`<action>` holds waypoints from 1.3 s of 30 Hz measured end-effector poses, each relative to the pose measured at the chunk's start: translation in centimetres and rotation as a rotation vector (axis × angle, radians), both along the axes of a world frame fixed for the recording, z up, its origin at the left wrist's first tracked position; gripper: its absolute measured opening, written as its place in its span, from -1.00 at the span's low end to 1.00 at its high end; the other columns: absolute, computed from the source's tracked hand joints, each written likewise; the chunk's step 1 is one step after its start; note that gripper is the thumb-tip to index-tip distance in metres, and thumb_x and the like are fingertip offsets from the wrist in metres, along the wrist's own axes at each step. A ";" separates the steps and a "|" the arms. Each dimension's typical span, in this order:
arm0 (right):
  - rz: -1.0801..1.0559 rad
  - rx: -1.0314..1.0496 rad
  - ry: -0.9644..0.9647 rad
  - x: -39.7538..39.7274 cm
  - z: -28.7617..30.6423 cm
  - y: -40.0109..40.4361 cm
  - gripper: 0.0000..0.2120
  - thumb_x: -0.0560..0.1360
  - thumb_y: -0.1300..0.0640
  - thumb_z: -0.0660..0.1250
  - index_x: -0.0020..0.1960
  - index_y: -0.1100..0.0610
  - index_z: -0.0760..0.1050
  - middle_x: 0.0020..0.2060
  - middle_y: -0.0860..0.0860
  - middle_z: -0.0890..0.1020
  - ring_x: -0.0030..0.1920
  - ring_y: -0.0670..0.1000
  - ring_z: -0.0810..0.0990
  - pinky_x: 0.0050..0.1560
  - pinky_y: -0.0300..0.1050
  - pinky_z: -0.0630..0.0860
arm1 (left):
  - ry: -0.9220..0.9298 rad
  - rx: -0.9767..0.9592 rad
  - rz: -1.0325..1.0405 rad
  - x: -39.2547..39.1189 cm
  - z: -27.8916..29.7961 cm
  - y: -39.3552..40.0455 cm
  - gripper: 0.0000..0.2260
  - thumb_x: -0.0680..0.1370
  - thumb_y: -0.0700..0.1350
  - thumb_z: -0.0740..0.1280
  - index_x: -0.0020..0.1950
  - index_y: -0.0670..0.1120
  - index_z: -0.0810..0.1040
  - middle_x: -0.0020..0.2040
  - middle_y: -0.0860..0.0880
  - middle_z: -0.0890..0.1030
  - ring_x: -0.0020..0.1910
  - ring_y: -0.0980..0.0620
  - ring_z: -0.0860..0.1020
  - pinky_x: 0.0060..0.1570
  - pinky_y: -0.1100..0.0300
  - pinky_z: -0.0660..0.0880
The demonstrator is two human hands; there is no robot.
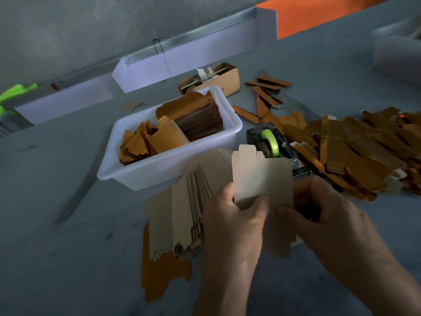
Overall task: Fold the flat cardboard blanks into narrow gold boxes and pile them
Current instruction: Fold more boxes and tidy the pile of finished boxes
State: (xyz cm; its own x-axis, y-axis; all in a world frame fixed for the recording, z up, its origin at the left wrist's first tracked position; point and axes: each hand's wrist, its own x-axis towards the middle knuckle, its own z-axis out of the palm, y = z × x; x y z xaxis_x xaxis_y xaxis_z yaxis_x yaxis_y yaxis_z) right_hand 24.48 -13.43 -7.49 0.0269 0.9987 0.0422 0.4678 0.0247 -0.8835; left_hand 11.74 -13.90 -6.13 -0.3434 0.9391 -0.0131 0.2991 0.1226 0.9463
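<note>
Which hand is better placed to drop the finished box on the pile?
Probably the right hand. Both hands grip the blank, but the pile of gold boxes lies on its side, while the left hand sits by the stack of blanks.

Matt beige cardboard blank (262, 179); glossy gold folded boxes (364, 153) at right; smooth white plastic tub (159, 172); matt grey tabletop (68, 224).

Grey table (68, 179) bears white tub (159, 169), tape dispenser (276, 144), gold boxes (364, 151)
</note>
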 end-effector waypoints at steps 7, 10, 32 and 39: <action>0.100 -0.031 0.195 -1.0 0.9 -1.0 -0.81 0.32 -0.05 0.39 -0.17 -0.06 0.40 -0.34 -0.05 0.62 -0.36 -0.10 0.61 -0.39 -0.26 0.53 | -0.021 0.014 -0.030 0.2 0.1 -0.3 -0.94 0.44 -0.14 0.46 -0.21 -0.01 0.64 -0.30 0.01 0.67 -0.32 0.04 0.64 -0.29 -0.04 0.63; 0.276 -0.154 0.511 -0.2 1.5 -1.0 -0.67 0.38 -0.15 0.37 -0.08 0.09 0.46 -0.25 0.02 0.67 -0.24 -0.04 0.68 -0.26 -0.31 0.58 | -0.093 -0.070 -0.131 -0.2 0.7 -0.5 -0.95 0.50 -0.09 0.40 -0.15 0.03 0.64 -0.31 -0.04 0.67 -0.31 -0.03 0.65 -0.34 0.03 0.61; 0.080 -0.245 0.677 0.2 0.0 0.3 -0.71 0.28 -0.06 0.33 -0.09 0.06 0.65 -0.20 0.07 0.70 -0.15 0.02 0.68 0.08 0.12 0.55 | -0.069 -0.170 -0.366 -0.7 1.1 -1.0 -0.90 0.50 -0.04 0.39 0.00 0.09 0.59 -0.13 0.10 0.69 -0.12 0.14 0.65 -0.07 0.13 0.56; 0.011 -0.309 0.759 -0.8 -0.4 0.4 -0.72 0.29 -0.04 0.30 -0.09 0.05 0.64 -0.26 0.06 0.69 -0.19 0.02 0.67 0.05 0.11 0.55 | -0.036 -0.102 -0.211 -0.2 0.9 -1.0 -0.85 0.51 -0.01 0.36 -0.22 0.22 0.59 -0.19 0.23 0.67 -0.15 0.27 0.63 -0.25 0.43 0.52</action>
